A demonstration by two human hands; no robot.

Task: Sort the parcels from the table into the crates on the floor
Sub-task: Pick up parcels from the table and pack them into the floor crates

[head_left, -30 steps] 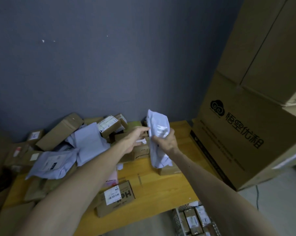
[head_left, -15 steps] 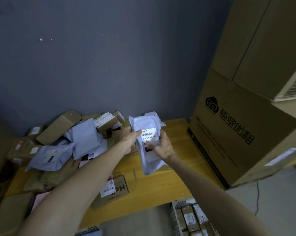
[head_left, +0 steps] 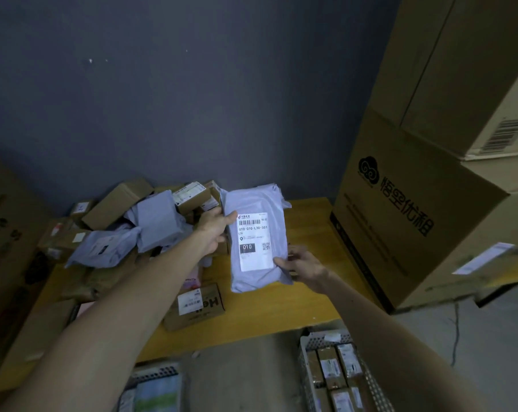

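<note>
**You held the grey mailer parcel upright in both hands above the table, its label facing you.**

Nearest you, below the grip, two mesh crates stood on the floor: the right crate held small boxes, and the left crate was partly in view. Just below the grip lay a brown labelled box. Your left hand pinched the parcel's upper left edge, and your right hand gripped its lower right edge. The parcel pile lay left of and beyond the grip, and large cartons stood to its right.
</note>
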